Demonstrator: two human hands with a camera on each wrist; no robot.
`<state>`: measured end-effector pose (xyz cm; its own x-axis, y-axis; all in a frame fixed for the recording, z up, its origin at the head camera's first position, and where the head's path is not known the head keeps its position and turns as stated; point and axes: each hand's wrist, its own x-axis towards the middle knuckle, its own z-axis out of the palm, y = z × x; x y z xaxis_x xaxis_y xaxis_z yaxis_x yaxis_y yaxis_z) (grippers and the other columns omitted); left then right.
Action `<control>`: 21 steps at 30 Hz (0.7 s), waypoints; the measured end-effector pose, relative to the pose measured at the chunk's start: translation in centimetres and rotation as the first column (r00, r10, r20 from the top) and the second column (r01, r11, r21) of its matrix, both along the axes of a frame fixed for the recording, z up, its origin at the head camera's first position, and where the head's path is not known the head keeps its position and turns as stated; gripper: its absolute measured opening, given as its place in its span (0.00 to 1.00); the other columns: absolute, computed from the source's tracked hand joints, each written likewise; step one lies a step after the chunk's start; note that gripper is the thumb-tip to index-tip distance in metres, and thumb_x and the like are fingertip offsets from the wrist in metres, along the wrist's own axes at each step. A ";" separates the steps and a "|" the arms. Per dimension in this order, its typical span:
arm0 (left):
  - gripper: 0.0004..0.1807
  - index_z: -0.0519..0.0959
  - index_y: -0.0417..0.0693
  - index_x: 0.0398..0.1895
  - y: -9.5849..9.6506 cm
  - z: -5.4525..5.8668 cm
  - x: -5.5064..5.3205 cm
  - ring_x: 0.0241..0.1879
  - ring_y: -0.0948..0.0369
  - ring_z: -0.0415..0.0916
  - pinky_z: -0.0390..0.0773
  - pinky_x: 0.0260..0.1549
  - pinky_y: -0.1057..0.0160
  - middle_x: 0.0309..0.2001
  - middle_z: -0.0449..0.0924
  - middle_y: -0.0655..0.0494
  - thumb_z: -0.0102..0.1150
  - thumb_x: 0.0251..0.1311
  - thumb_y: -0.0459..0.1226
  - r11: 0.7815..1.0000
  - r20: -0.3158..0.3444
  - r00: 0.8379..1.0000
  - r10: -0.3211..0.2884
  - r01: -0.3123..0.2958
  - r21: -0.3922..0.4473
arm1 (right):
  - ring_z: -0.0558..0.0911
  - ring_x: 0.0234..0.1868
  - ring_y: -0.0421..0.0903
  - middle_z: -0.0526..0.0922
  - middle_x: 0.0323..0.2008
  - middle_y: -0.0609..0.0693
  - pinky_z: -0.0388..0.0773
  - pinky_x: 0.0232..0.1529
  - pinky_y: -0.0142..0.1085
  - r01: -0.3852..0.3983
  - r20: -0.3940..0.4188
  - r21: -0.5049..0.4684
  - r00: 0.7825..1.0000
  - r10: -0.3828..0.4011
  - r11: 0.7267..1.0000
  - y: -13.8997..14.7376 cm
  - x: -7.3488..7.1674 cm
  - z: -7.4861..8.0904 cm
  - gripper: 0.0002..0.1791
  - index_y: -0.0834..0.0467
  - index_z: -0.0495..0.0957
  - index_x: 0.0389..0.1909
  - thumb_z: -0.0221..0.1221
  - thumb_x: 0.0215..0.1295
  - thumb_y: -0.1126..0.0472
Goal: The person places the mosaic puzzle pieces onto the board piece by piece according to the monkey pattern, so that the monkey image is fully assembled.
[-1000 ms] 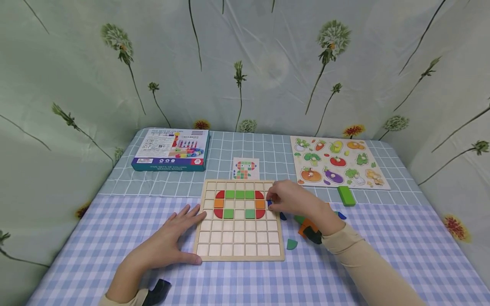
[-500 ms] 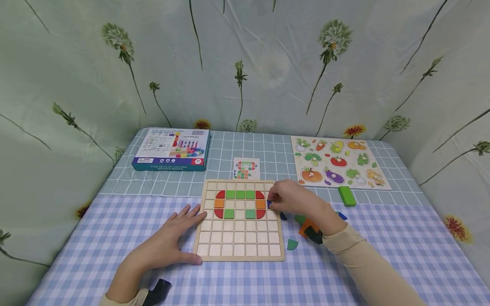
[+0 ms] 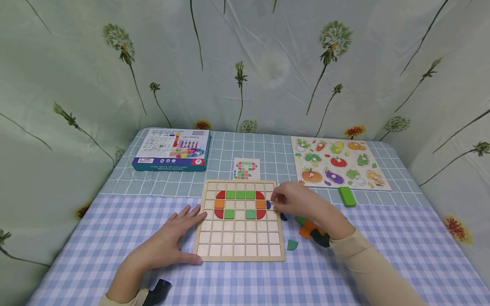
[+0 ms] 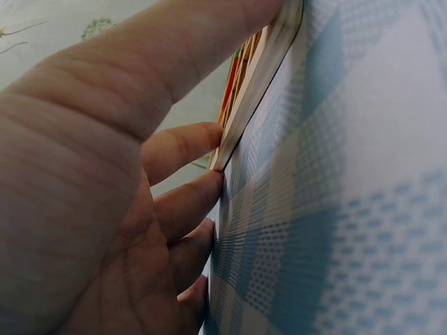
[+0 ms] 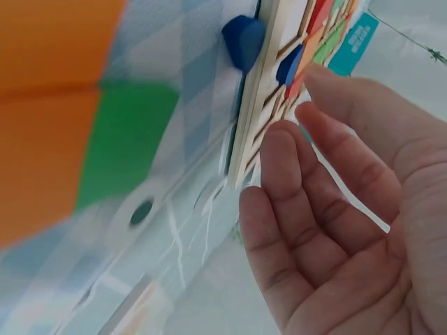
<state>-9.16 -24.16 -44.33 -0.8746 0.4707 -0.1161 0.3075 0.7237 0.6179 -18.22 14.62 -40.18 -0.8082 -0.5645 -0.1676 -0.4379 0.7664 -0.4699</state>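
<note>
A wooden grid board [image 3: 239, 250] holds red, orange and green flat pieces in its upper rows. At the right edge of that pattern, a blue half-round piece [image 3: 268, 205] lies in a cell. My right hand [image 3: 296, 199] is just right of it, fingers loosely bent; in the right wrist view, thumb and index fingertips are parted near the blue piece [image 5: 288, 66] with nothing between them. My left hand [image 3: 168, 238] lies spread at the board's left side, thumb at the lower corner. In the left wrist view, fingertips [image 4: 209, 183] touch the board's edge.
Right of the board lie a dark blue piece [image 3: 283, 216], a green quarter-round [image 3: 292, 245] and several orange pieces [image 3: 305, 231]. A pattern card [image 3: 246, 169] sits behind the board. Further out are a boxed toy [image 3: 170, 149], a vegetable puzzle [image 3: 338, 159] and a green block [image 3: 346, 196].
My right hand has let go of the blue half-round piece and drawn slightly to the right, uncovering it on the board. The left hand has stayed still.
</note>
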 end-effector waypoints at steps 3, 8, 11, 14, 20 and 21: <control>0.64 0.67 0.56 0.83 0.0 0.1 0.0 0.86 0.34 0.47 0.46 0.78 0.22 0.86 0.57 0.45 0.82 0.41 0.68 1.000 -0.011 1.000 -0.009 0.009 -0.004 | 0.79 0.36 0.38 0.85 0.34 0.41 0.81 0.40 0.29 0.015 0.027 0.001 1.000 -0.015 1.000 1.1 0.6 0.1 0.06 0.54 0.89 0.44 0.73 0.68 0.60; 0.64 0.67 0.56 0.83 0.0 0.3 0.0 0.85 0.33 0.46 0.46 0.78 0.22 0.86 0.57 0.45 0.82 0.41 0.67 1.000 -0.016 1.000 -0.014 0.014 -0.002 | 0.80 0.37 0.38 0.86 0.36 0.42 0.83 0.42 0.29 0.019 0.085 0.014 0.996 -0.020 1.000 2.4 1.4 -0.1 0.09 0.54 0.88 0.44 0.75 0.66 0.60; 0.64 0.67 0.56 0.83 0.0 0.2 0.0 0.85 0.33 0.46 0.46 0.78 0.22 0.86 0.57 0.45 0.82 0.41 0.67 1.000 -0.015 1.000 -0.014 0.014 -0.002 | 0.81 0.37 0.37 0.87 0.38 0.42 0.85 0.42 0.29 0.033 0.119 0.005 0.992 -0.034 0.999 2.7 1.6 -0.4 0.11 0.55 0.88 0.46 0.75 0.65 0.60; 0.63 0.67 0.56 0.83 0.0 0.2 0.0 0.85 0.33 0.46 0.46 0.78 0.22 0.86 0.57 0.45 0.82 0.41 0.67 1.000 -0.012 1.000 -0.010 0.010 -0.001 | 0.82 0.37 0.36 0.88 0.39 0.43 0.86 0.43 0.29 0.040 0.126 -0.002 0.991 -0.040 0.999 2.7 1.8 -0.8 0.12 0.56 0.88 0.47 0.76 0.65 0.59; 0.63 0.67 0.57 0.83 0.0 0.1 0.1 0.86 0.34 0.47 0.46 0.78 0.22 0.86 0.57 0.46 0.82 0.42 0.67 1.000 -0.009 1.000 -0.007 0.007 0.002 | 0.80 0.35 0.35 0.88 0.36 0.41 0.83 0.40 0.27 0.022 0.076 0.009 0.997 -0.022 1.000 2.5 2.0 -1.1 0.13 0.57 0.89 0.47 0.76 0.65 0.58; 0.63 0.67 0.56 0.83 0.0 0.1 0.0 0.85 0.34 0.47 0.47 0.77 0.22 0.86 0.57 0.45 0.82 0.42 0.67 1.000 -0.017 1.000 -0.012 0.012 0.001 | 0.79 0.34 0.35 0.87 0.35 0.41 0.82 0.40 0.26 0.019 0.069 0.013 0.997 -0.020 1.000 2.4 2.0 -1.1 0.12 0.56 0.89 0.47 0.76 0.65 0.58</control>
